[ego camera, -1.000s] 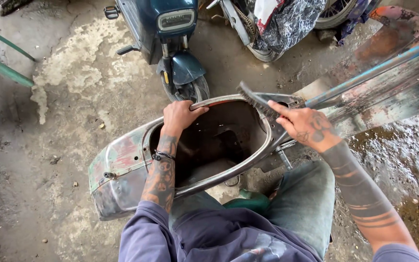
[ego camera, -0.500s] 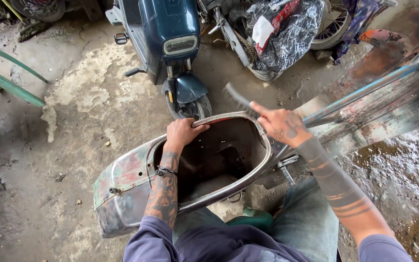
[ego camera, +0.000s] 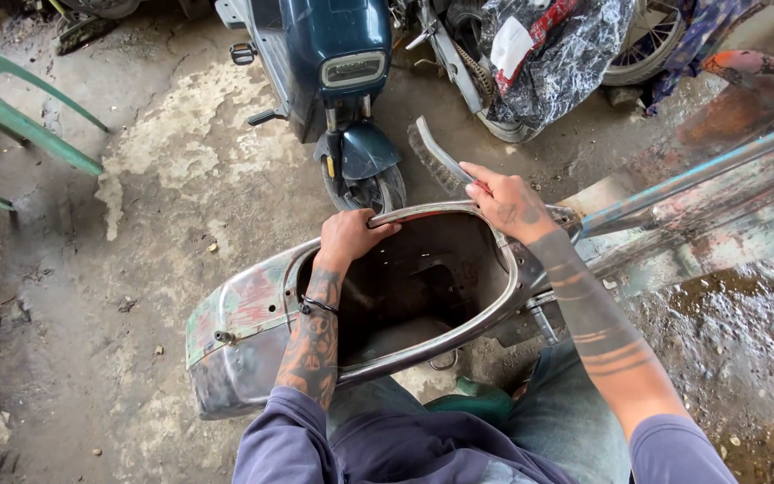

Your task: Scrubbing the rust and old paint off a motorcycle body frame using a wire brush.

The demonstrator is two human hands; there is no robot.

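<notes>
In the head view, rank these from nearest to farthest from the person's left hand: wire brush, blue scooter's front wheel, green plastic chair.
Measured from the left hand on the metal shell's rim:
1. Blue scooter's front wheel, just above the hand.
2. Wire brush, up right, held by the right hand.
3. Green plastic chair, far left edge.
</notes>
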